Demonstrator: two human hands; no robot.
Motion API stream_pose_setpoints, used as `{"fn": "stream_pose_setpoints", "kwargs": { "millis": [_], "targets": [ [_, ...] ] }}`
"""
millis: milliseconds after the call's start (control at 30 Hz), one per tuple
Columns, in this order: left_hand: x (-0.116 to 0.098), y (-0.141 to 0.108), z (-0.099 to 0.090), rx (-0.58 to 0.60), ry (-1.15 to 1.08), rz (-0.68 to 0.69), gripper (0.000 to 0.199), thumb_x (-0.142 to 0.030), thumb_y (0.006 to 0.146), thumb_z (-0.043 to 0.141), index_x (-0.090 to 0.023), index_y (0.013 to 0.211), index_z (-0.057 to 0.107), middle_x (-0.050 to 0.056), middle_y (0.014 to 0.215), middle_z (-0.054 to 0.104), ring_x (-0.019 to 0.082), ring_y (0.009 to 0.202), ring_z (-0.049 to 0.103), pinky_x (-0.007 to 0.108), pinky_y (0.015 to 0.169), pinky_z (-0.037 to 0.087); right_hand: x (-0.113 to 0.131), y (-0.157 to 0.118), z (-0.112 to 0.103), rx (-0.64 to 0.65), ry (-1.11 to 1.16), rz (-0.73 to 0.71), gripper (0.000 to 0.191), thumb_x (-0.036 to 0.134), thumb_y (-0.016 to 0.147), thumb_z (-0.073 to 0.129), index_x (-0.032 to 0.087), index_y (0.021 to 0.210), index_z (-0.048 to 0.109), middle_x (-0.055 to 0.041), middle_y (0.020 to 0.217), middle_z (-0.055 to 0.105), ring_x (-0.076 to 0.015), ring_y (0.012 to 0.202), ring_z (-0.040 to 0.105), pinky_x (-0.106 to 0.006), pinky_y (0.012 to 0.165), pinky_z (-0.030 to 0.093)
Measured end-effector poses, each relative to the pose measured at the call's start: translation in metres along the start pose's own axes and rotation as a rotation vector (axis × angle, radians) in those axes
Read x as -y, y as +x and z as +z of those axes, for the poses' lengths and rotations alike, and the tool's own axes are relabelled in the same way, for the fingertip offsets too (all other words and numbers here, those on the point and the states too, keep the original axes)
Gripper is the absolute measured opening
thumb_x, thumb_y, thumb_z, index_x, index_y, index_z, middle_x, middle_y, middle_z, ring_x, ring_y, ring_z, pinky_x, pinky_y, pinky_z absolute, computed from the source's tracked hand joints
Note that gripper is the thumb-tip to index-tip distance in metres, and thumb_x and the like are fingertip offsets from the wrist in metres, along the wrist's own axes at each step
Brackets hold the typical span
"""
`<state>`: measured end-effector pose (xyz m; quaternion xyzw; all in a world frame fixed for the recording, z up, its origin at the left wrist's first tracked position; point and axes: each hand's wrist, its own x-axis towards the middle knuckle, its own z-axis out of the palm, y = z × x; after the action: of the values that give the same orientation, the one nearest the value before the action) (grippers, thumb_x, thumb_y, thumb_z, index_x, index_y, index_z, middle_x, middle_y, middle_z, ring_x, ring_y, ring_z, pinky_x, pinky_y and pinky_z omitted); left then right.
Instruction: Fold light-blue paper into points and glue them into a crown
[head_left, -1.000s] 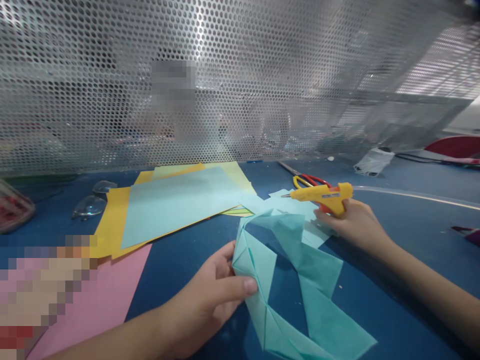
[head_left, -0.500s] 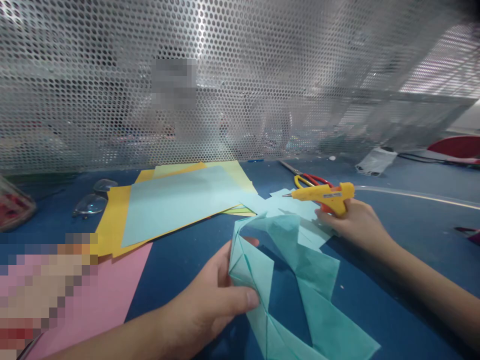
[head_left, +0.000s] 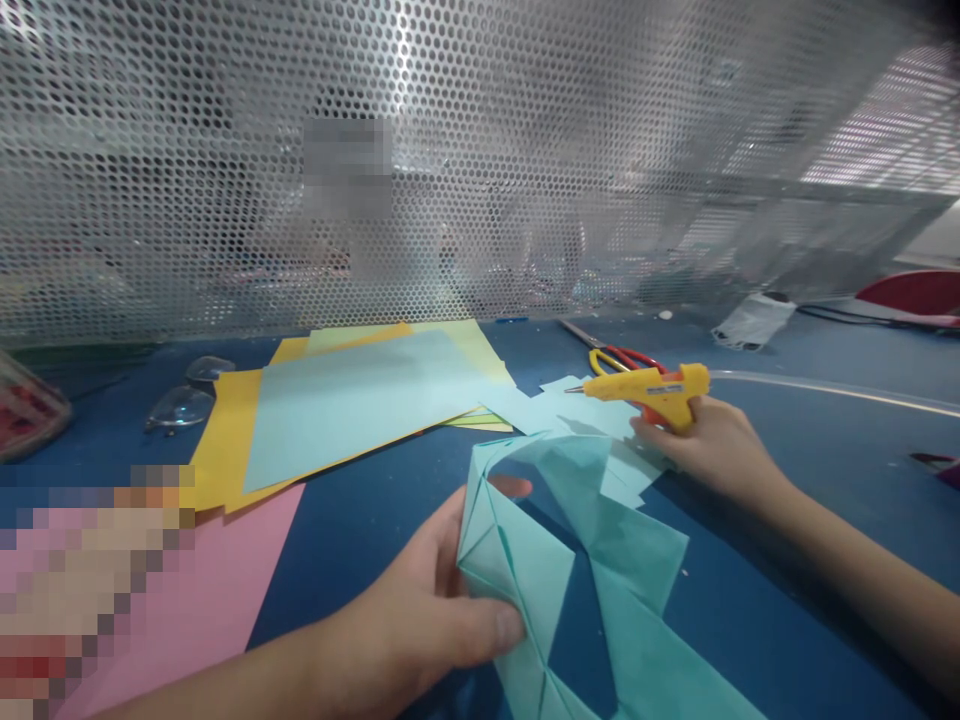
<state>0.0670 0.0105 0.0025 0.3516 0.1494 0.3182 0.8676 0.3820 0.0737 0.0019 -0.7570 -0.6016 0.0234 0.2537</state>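
Observation:
My left hand (head_left: 442,600) is closed on the left side of a folded light-teal paper ring (head_left: 637,570), thumb in front and fingertips showing behind it. The ring is made of creased, pointed segments, and its lower part runs out of view. My right hand (head_left: 720,440) grips the handle of a yellow glue gun (head_left: 649,390) with a clear glue stick (head_left: 825,388) sticking out of its back. The gun's metal nozzle points left, above pale blue paper pieces (head_left: 559,405) and apart from the ring.
A stack of pale blue sheets (head_left: 352,400) and yellow paper (head_left: 232,440) lies left of centre. Pink paper (head_left: 225,590) is nearer. Scissors (head_left: 615,355) lie behind the gun, glasses (head_left: 184,400) at left. A perforated metal screen (head_left: 480,200) borders the blue table (head_left: 322,560).
The paper ring has turned and shifted slightly in my left hand, its front segment now reaching further right. My right hand and the glue gun stay about where they were.

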Motion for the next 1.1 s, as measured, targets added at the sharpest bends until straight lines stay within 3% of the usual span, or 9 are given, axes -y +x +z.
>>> {"fn": "stream_pose_setpoints", "kwargs": {
  "millis": [400,767,1000,1100],
  "targets": [
    [0.006,-0.001,-0.008,0.03,-0.012,-0.025,0.063,-0.021,0.072,0.081,-0.022,0.123,0.045,-0.004,0.077,0.057,0.005,0.064,0.047,0.018,0.061,0.034,0.001,0.0,0.0,-0.001,-0.016,0.0,0.022,0.043,0.064,0.056,0.025,0.055,0.048,-0.003,0.052,0.055,-0.0212,0.054,0.054,-0.034,0.053,0.039],
    [0.005,0.001,-0.006,0.067,-0.033,-0.007,0.049,-0.02,0.072,0.081,-0.02,0.114,0.056,-0.001,0.08,0.063,0.008,0.071,0.055,0.019,0.067,0.04,0.0,0.0,0.002,-0.019,-0.022,-0.005,0.021,0.042,0.064,0.058,0.024,0.056,0.05,-0.0016,0.051,0.054,-0.0199,0.052,0.054,-0.032,0.05,0.038],
    [-0.002,0.004,0.003,-0.109,-0.092,0.016,0.034,-0.021,0.072,0.081,-0.02,0.101,0.066,-0.002,0.081,0.065,0.009,0.08,0.063,0.021,0.079,0.047,0.001,0.0,0.002,-0.012,-0.027,0.01,0.02,0.042,0.064,0.059,0.024,0.058,0.051,-0.0021,0.054,0.058,-0.0215,0.056,0.058,-0.032,0.051,0.04],
    [-0.003,0.008,0.001,-0.165,-0.086,0.045,0.029,-0.024,0.078,0.078,-0.02,0.103,0.066,-0.002,0.078,0.063,0.007,0.073,0.062,0.019,0.074,0.049,0.003,0.0,0.002,0.0,-0.052,0.016,0.019,0.038,0.066,0.061,0.024,0.058,0.052,-0.002,0.054,0.058,-0.0217,0.058,0.059,-0.033,0.054,0.041]
  ]
}}
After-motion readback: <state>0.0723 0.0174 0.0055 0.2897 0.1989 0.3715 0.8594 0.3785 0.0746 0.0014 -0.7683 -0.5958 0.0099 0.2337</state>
